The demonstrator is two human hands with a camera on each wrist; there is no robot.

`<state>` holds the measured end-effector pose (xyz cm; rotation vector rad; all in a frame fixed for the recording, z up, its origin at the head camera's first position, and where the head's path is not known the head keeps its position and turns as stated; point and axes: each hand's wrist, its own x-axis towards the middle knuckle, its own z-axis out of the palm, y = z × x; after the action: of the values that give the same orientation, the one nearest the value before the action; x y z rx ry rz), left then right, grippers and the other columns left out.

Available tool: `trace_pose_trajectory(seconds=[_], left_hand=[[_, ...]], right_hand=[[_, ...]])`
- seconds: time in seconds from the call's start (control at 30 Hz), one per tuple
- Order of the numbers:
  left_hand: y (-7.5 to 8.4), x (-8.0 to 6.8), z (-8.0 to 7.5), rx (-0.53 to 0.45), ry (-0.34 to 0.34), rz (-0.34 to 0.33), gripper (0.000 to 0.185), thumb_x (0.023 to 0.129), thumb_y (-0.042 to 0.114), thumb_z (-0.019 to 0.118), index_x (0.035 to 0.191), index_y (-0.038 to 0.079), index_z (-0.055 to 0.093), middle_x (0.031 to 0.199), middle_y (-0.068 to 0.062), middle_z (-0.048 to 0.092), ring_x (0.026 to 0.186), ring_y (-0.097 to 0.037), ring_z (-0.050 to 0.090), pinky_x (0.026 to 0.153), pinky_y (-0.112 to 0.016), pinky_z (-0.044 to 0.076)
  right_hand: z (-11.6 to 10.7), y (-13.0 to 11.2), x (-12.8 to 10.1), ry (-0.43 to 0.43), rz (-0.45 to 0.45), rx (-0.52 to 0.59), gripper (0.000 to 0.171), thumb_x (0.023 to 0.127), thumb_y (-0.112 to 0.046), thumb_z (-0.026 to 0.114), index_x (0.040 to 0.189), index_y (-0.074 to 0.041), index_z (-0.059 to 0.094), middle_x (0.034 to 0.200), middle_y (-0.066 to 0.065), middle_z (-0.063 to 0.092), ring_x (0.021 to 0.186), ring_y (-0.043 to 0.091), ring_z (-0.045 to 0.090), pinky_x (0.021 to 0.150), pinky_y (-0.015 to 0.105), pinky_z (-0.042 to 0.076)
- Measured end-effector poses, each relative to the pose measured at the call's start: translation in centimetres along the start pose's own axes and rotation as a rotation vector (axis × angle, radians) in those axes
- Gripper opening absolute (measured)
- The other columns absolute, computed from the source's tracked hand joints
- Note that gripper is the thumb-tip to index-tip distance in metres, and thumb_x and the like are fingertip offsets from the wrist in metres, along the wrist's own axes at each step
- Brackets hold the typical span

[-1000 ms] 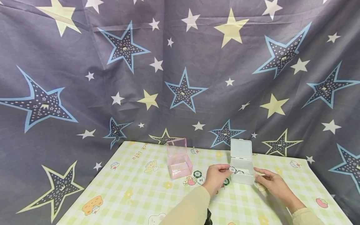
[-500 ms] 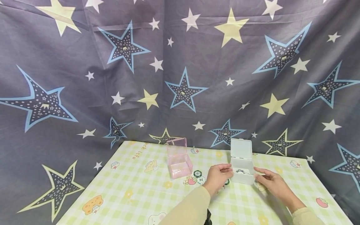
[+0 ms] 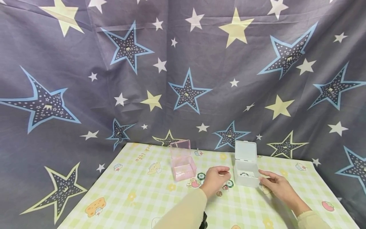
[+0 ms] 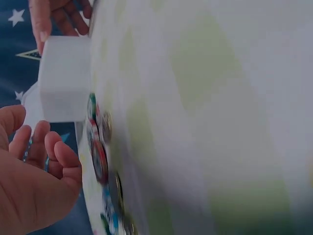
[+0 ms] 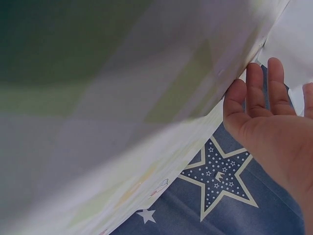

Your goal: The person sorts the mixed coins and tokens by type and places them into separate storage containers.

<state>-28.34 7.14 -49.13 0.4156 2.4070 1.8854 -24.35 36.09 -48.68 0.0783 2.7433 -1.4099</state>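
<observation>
A white lidded box (image 3: 246, 182) stands on the table with its lid (image 3: 246, 151) raised at the back; dark-and-white poker chips (image 3: 244, 174) lie inside. My left hand (image 3: 215, 178) is a little left of the box, fingers loosely bent, with nothing between them in the left wrist view. Below it lie a green-edged poker chip (image 3: 229, 183) and a gold coin (image 3: 219, 193). Red-edged poker chips (image 4: 100, 162) show near that hand in the left wrist view. My right hand (image 3: 276, 186) touches the box's right side with extended fingers and thumb.
Left of my left hand stands a clear pink box (image 3: 185, 175) with its lid up. Beside it are another green-edged poker chip (image 3: 201, 176) and small gold coins (image 3: 190, 183). A starry curtain (image 3: 183, 79) hangs right behind the checkered table (image 3: 137, 190).
My left hand has let go of a poker chip, which went into the white box, and has drawn back to the left. My right hand stays at the box's side.
</observation>
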Motion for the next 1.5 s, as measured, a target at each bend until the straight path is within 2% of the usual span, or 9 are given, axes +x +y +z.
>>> trace_pose_trajectory(seconds=[0.1, 0.23, 0.4, 0.53, 0.7, 0.77, 0.93, 1.23, 1.5], left_hand=[[-0.6, -0.2, -1.3, 0.153, -0.022, 0.06, 0.027, 0.093, 0.012, 0.077, 0.12, 0.007, 0.08, 0.101, 0.001, 0.08, 0.073, 0.0, 0.063, 0.076, -0.019, 0.054], [-1.1, -0.7, -3.1, 0.279, -0.07, 0.063, 0.029, 0.093, 0.012, 0.077, 0.122, 0.007, 0.079, 0.101, -0.001, 0.077, 0.061, -0.004, 0.065, 0.067, -0.02, 0.053], [-1.7, -1.0, -4.7, 0.418, -0.123, 0.066, 0.035, 0.09, 0.016, 0.082, 0.124, 0.009, 0.079, 0.107, -0.005, 0.077, 0.078, -0.01, 0.069, 0.077, -0.028, 0.057], [-2.0, -1.0, -5.0, 0.544, -0.16, 0.12, 0.041, 0.085, 0.016, 0.087, 0.125, 0.009, 0.079, 0.111, -0.008, 0.079, 0.096, -0.017, 0.071, 0.091, -0.032, 0.058], [-2.4, -0.9, -4.9, 0.749, -0.133, 0.224, 0.039, 0.082, 0.025, 0.089, 0.119, 0.014, 0.082, 0.104, -0.004, 0.077, 0.094, -0.019, 0.066, 0.091, -0.031, 0.056], [-2.6, -0.8, -4.7, 0.797, -0.121, 0.229, 0.037, 0.082, 0.029, 0.088, 0.117, 0.016, 0.083, 0.103, -0.003, 0.075, 0.092, -0.019, 0.062, 0.087, -0.03, 0.054], [-3.1, -0.7, -4.4, 0.86, -0.096, 0.209, 0.033, 0.083, 0.032, 0.087, 0.113, 0.018, 0.085, 0.103, -0.002, 0.073, 0.09, -0.019, 0.055, 0.082, -0.029, 0.05], [-3.6, -0.6, -4.1, 0.894, -0.051, 0.249, 0.032, 0.077, 0.034, 0.092, 0.104, 0.019, 0.085, 0.096, 0.003, 0.07, 0.086, -0.015, 0.052, 0.083, -0.027, 0.047], [-3.6, -0.5, -4.0, 0.806, -0.088, 0.202, 0.029, 0.078, 0.026, 0.094, 0.1, 0.023, 0.075, 0.08, 0.012, 0.062, 0.083, -0.011, 0.053, 0.075, -0.026, 0.047]], right_hand=[[0.0, 0.0, 0.1, 0.01, -0.013, -0.015, 0.065, 0.108, -0.041, 0.063, 0.16, -0.004, 0.048, 0.136, 0.021, 0.072, 0.104, 0.003, 0.07, 0.085, 0.024, 0.057], [0.0, 0.0, 0.1, 0.021, -0.028, -0.024, 0.064, 0.108, -0.04, 0.064, 0.158, -0.003, 0.049, 0.135, 0.021, 0.073, 0.102, 0.0, 0.068, 0.084, 0.021, 0.055], [-0.1, 0.0, 0.1, 0.022, -0.033, -0.021, 0.064, 0.108, -0.039, 0.064, 0.159, -0.003, 0.049, 0.134, 0.021, 0.073, 0.102, 0.0, 0.068, 0.084, 0.02, 0.054], [0.0, 0.1, 0.2, 0.025, -0.027, -0.023, 0.063, 0.109, -0.038, 0.063, 0.159, -0.003, 0.048, 0.133, 0.021, 0.073, 0.102, 0.0, 0.068, 0.084, 0.02, 0.054], [0.0, 0.1, 0.3, 0.03, -0.02, -0.017, 0.063, 0.108, -0.038, 0.064, 0.159, -0.003, 0.049, 0.129, 0.019, 0.076, 0.101, 0.005, 0.07, 0.083, 0.021, 0.054], [0.0, 0.0, 0.2, 0.03, -0.02, -0.015, 0.064, 0.108, -0.039, 0.065, 0.158, -0.003, 0.05, 0.127, 0.018, 0.076, 0.1, 0.005, 0.07, 0.083, 0.021, 0.054], [0.0, -0.1, 0.1, 0.024, -0.004, -0.009, 0.065, 0.107, -0.042, 0.066, 0.158, -0.005, 0.05, 0.126, 0.017, 0.077, 0.101, 0.007, 0.07, 0.083, 0.022, 0.054], [0.0, -0.2, -0.1, 0.031, 0.007, -0.025, 0.064, 0.107, -0.041, 0.065, 0.158, -0.005, 0.05, 0.129, 0.017, 0.076, 0.1, 0.003, 0.068, 0.083, 0.021, 0.054], [0.1, -0.1, 0.1, 0.023, 0.018, -0.025, 0.066, 0.107, -0.043, 0.064, 0.16, -0.006, 0.049, 0.135, 0.019, 0.073, 0.103, 0.001, 0.069, 0.085, 0.02, 0.054]])
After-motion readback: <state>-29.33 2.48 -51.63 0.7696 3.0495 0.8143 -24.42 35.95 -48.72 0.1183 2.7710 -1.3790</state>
